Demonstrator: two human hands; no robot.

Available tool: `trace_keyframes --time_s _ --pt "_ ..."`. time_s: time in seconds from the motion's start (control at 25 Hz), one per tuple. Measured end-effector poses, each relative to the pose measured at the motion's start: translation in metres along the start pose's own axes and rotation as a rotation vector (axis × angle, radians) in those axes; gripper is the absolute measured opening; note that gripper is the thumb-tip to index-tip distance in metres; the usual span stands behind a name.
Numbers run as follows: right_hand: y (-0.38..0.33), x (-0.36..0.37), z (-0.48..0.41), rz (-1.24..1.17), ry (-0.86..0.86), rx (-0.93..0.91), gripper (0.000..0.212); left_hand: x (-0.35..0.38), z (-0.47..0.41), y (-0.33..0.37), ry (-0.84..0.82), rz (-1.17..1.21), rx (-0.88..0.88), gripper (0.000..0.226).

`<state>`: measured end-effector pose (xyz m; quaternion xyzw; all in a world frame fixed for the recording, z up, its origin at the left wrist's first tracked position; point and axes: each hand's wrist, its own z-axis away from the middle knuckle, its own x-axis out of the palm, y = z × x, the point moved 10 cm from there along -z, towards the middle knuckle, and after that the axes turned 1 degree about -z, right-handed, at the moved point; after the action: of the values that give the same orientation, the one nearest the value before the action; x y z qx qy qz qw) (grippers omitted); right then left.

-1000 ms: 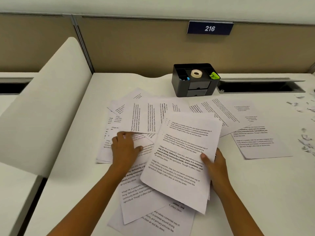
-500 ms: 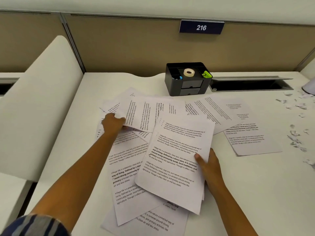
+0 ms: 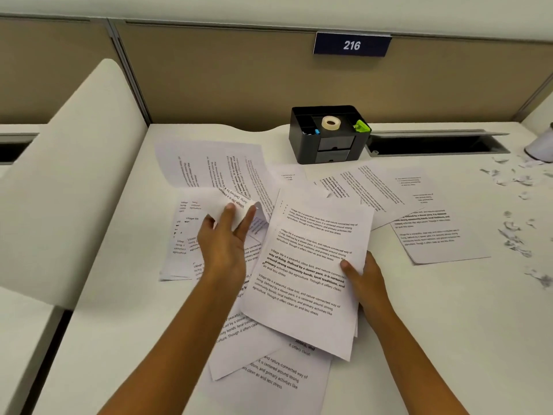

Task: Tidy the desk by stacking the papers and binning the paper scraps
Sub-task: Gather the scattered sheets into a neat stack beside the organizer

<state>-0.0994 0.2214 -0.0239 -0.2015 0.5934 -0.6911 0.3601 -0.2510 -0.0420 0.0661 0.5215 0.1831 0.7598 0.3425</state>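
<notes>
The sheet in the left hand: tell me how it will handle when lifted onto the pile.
Likely floppy: the sheet curls over where the left hand pinches its edge. Probably very light, since a mere pinch raises it. It may slide easily over the other papers, so the pile gripped by the right hand could shift.

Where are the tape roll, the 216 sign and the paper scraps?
tape roll [image 3: 331,128]: head view, front of the ring.
216 sign [image 3: 352,44]: head view, middle of the plate.
paper scraps [image 3: 512,232]: head view, a scrap in the right-hand cluster.
</notes>
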Motion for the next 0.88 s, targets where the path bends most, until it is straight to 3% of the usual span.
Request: trace_keyframes --time_s 0.2,0.32,0.44,0.64,0.76,0.88 --pt "0.0 0.001 0.001 -0.021 -0.011 0.027 0.038 0.003 0.032 0.022 0.039 -0.169 0.194 0.031" --pt "0.0 0.001 0.0 -0.005 -0.009 0.05 0.04 0.017 0.035 0.041 -0.013 -0.118 0.214 0.029" --pt "0.0 0.002 0.0 -0.024 -0.027 0.072 0.038 0.016 0.042 0.021 -0.052 0.025 0.057 0.031" --pt "0.0 0.005 0.002 -0.082 -0.041 0.095 0.031 -0.016 0.074 -0.067 -0.022 -0.082 -0.247 0.028" --pt "-0.004 0.01 0.006 -0.187 -0.094 0.121 0.044 -0.033 0.093 -0.114 0.002 -0.152 -0.418 0.028" --pt "-0.012 0.014 0.007 -0.264 -0.139 0.091 0.053 -0.035 0.103 -0.142 -0.075 -0.211 -0.53 0.034"
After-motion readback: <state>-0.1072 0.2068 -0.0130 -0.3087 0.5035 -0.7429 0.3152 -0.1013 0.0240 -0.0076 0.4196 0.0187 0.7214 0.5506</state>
